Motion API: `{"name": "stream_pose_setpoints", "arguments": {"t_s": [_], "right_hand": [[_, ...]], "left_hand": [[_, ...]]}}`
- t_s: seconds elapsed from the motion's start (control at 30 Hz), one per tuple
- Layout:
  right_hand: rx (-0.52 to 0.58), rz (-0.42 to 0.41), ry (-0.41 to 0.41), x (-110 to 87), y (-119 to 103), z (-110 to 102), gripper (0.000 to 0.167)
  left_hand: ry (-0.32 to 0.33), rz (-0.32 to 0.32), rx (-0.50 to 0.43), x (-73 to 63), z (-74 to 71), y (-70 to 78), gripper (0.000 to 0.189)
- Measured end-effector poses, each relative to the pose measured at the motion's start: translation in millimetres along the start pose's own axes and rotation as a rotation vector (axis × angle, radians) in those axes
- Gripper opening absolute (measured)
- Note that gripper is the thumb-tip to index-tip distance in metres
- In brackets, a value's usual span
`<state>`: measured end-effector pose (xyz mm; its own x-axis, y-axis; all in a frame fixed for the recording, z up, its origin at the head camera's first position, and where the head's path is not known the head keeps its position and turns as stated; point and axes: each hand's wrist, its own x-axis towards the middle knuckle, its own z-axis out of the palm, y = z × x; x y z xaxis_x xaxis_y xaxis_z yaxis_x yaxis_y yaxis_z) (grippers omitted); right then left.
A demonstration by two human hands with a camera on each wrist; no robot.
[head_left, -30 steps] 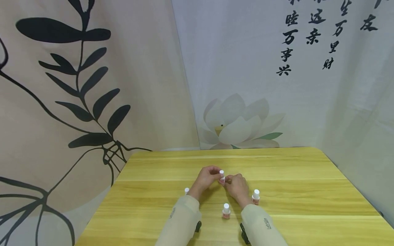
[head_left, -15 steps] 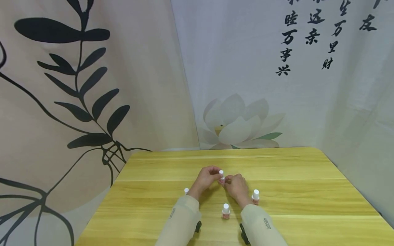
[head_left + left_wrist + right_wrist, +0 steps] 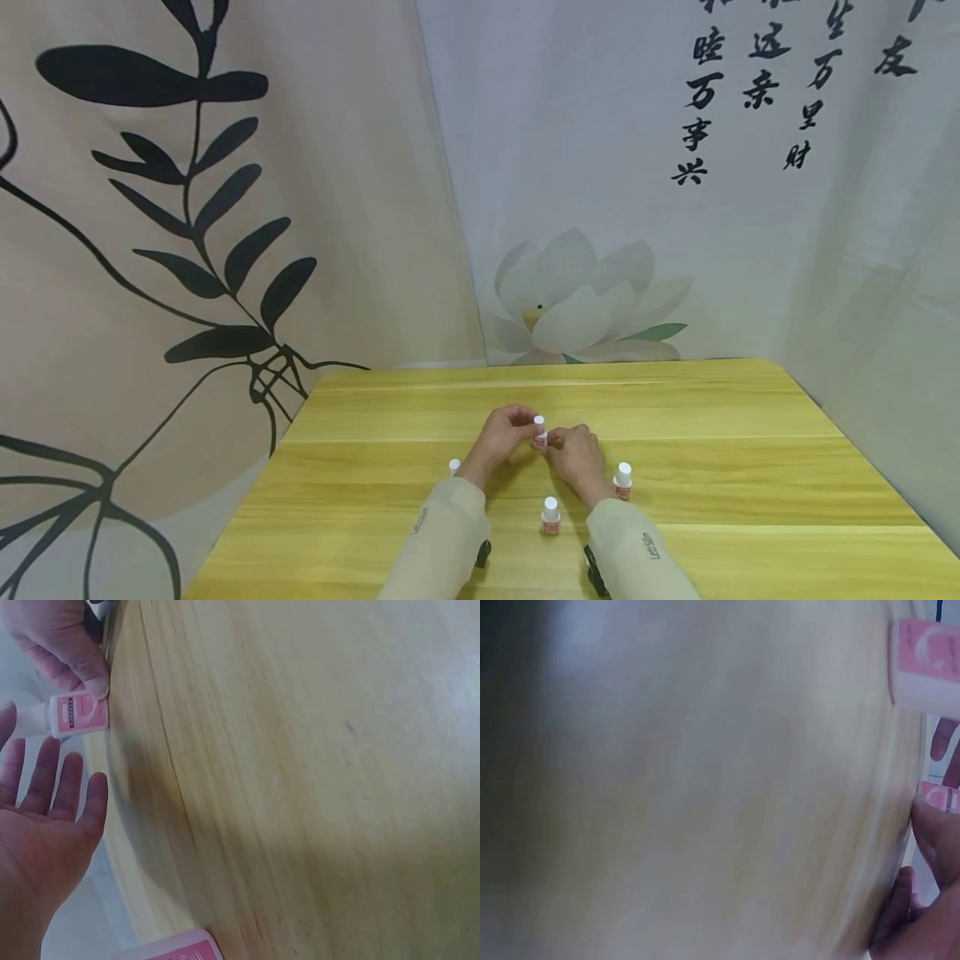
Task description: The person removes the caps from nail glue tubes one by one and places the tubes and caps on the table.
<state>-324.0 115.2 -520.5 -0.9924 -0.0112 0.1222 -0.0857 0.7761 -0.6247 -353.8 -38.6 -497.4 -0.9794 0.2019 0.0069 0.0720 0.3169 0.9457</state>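
A small white-capped bottle (image 3: 540, 433) with a pink label stands upright on the table between both hands. My left hand (image 3: 504, 437) holds it at the cap from the left, thumb and index finger at the cap; in the left wrist view, the other fingers of this left hand (image 3: 49, 817) are spread. From the right, my right hand (image 3: 579, 458) pinches the bottle low on its body. The right thumb presses the label's lower edge in the left wrist view. In the right wrist view the held bottle (image 3: 939, 796) shows just past the right hand (image 3: 937, 862).
A similar bottle (image 3: 551, 516) stands nearer, between the forearms. Another bottle (image 3: 622, 481) is beside the right wrist, and a white-capped one (image 3: 454, 466) is partly hidden behind the left forearm. The wooden table (image 3: 750, 467) reaches back to a printed curtain (image 3: 375, 208).
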Motion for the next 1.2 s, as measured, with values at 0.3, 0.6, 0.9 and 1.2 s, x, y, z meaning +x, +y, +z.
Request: {"name": "stream_pose_setpoints", "arguments": {"t_s": [0.3, 0.6, 0.9, 1.2], "right_hand": [[0.006, -0.002, -0.004, 0.4, 1.1, 1.2, 0.018], [-0.004, 0.008, -0.003, -0.4, -1.3, -0.4, 0.017], [-0.005, 0.006, 0.000, -0.1, -1.0, 0.0, 0.017], [-0.006, 0.010, -0.008, -0.3, -0.3, 0.5, 0.018]], "left_hand": [[-0.012, -0.005, -0.008, -1.0, -1.9, -0.3, 0.018], [-0.006, 0.002, -0.004, 0.2, -1.0, -3.3, 0.016], [0.003, 0.019, -0.022, 0.9, 0.1, -4.7, 0.017], [-0.001, 0.024, -0.027, 2.2, 0.9, -7.2, 0.019]]}}
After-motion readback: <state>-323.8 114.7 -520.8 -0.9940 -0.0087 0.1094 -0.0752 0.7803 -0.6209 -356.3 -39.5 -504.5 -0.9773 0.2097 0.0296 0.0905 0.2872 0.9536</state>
